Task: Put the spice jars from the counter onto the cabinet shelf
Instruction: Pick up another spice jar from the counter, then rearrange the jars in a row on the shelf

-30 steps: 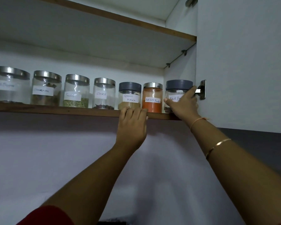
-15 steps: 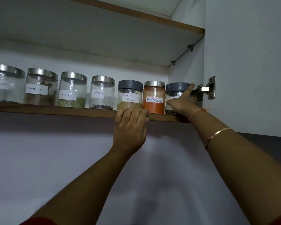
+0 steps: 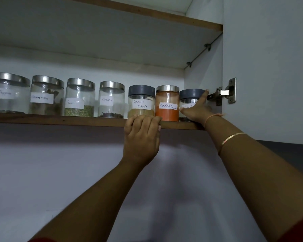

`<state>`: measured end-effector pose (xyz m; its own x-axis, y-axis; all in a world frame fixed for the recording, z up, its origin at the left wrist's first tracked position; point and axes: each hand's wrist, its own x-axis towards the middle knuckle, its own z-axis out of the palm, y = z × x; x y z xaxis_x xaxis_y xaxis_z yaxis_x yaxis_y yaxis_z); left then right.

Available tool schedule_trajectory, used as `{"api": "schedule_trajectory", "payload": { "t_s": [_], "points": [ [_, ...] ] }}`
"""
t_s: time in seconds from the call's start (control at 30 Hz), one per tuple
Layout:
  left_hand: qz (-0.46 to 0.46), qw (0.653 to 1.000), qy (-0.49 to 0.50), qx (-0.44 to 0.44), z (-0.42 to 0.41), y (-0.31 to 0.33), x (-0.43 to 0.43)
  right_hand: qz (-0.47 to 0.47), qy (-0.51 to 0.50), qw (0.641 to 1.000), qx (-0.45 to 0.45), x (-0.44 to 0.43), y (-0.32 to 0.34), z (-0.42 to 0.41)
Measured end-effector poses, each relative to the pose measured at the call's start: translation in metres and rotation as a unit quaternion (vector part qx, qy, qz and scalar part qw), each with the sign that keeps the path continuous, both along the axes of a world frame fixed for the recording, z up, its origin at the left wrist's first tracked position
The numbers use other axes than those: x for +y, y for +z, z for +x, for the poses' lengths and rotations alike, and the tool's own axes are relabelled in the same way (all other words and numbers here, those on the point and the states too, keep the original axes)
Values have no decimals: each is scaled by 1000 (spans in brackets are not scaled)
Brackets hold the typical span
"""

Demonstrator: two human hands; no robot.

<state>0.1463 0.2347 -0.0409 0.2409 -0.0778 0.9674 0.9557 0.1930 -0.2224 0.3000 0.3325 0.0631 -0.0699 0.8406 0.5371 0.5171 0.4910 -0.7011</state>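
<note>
Several labelled spice jars stand in a row on the wooden cabinet shelf [image 3: 59, 120]. They include cloves [image 3: 111, 100], garam masala [image 3: 141, 102] with a grey lid and red chili powder [image 3: 167, 103]. At the far right end stands the grey-lidded black pepper jar [image 3: 191, 95], close to the cabinet's side wall. My right hand [image 3: 197, 110] holds this jar, thumb across its front and index finger up along the lid's right side. The hand hides most of the jar's label and body. My left hand [image 3: 142, 135] grips the shelf's front edge below the garam masala jar, fingers curled over it.
The cabinet door [image 3: 269, 67] stands open on the right, its metal hinge [image 3: 226, 92] just beyond my right fingertips. An upper shelf [image 3: 147, 13] spans overhead. A plain wall lies below the shelf.
My right hand has moved the black pepper jar further back on the shelf, toward the side wall. My left hand has kept its hold on the shelf edge.
</note>
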Motion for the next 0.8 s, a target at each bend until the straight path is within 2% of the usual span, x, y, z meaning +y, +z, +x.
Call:
{"api": "schedule_trajectory", "payload": {
  "t_s": [0.23,0.43,0.6,0.7,0.8],
  "points": [
    [-33,999,-16,-23,4,0,-6,13,14,1000,-12,-7,-5,4],
    [-94,994,-24,-42,6,0,-16,53,-23,997,-46,-21,-12,5],
    [-180,983,15,-26,5,4,-36,117,-36,992,-9,-49,-23,-7],
    [-243,970,4,-32,7,5,-52,162,-37,986,-17,-78,-29,-30],
    [-261,965,-6,-12,-4,4,-70,234,-10,972,-35,-113,-27,-59]
  ]
}}
